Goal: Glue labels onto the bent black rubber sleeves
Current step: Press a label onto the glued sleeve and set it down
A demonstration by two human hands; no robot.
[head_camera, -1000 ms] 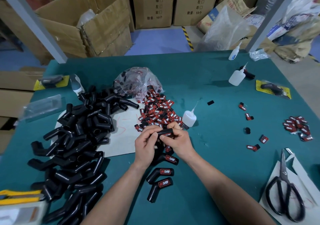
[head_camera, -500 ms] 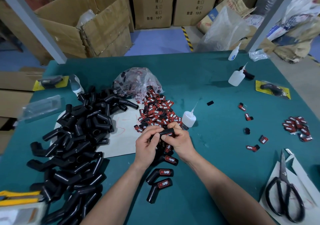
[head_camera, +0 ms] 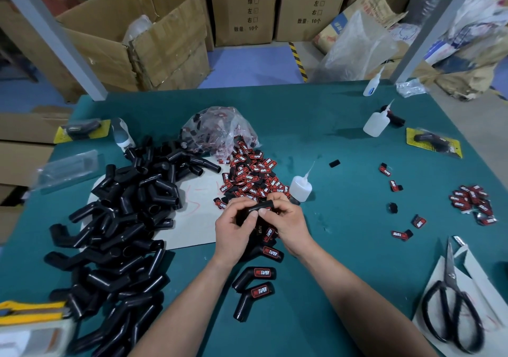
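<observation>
Sleeve (head_camera: 257,208) gripped by both hands, mid-table (head_camera: 343,288), far from edges.

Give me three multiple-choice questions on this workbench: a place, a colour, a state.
1. Where do the black-handled steel scissors lie?
A) on the sleeve pile
B) on the white card at near right
C) in a cardboard box

2. What colours are the small rectangular heaped labels?
A) red and black
B) yellow and blue
C) plain white

3. How is the bent black rubber sleeve at centre?
A) lying untouched
B) inside a plastic bag
C) gripped by the left hand and right hand

Key: 1 B, they rest on card by the near right edge; 2 A, red print on black; 3 C, both hands curl round it.
</observation>
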